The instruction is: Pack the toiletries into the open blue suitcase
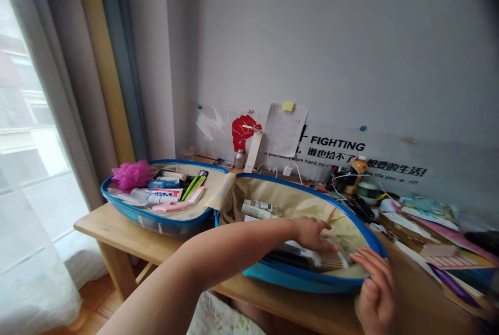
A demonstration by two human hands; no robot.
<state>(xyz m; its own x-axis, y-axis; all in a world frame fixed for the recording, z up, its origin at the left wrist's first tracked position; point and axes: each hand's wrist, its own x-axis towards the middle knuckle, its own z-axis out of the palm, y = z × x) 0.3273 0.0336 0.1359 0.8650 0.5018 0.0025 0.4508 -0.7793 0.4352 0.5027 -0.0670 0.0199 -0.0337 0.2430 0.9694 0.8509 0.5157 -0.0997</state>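
An open suitcase with blue edging (pixel 307 182) and a beige lining lies spread on the table, its two halves side by side. My left hand (pixel 314 233) reaches into the right half, fingers apart, above a light brown ribbed item (pixel 331 261) and a clear plastic wrapper; contact is unclear. Behind my left wrist lie clear bottles with labels (pixel 263 209). My right hand (pixel 376 283) rests at the right end of the blue rim, fingers stretched out and holding nothing visible. The left half holds a purple bath puff (pixel 131 175), a toothpaste box (pixel 169 193) and green-handled items (pixel 192 185).
The wooden table (pixel 88 220) extends under the suitcase. On its right side are an orange bottle (pixel 355 174), a green jar (pixel 367 192), papers, packets and a purple item (pixel 454 285). A white upright box (pixel 254 150) stands by the wall. Curtains hang at left.
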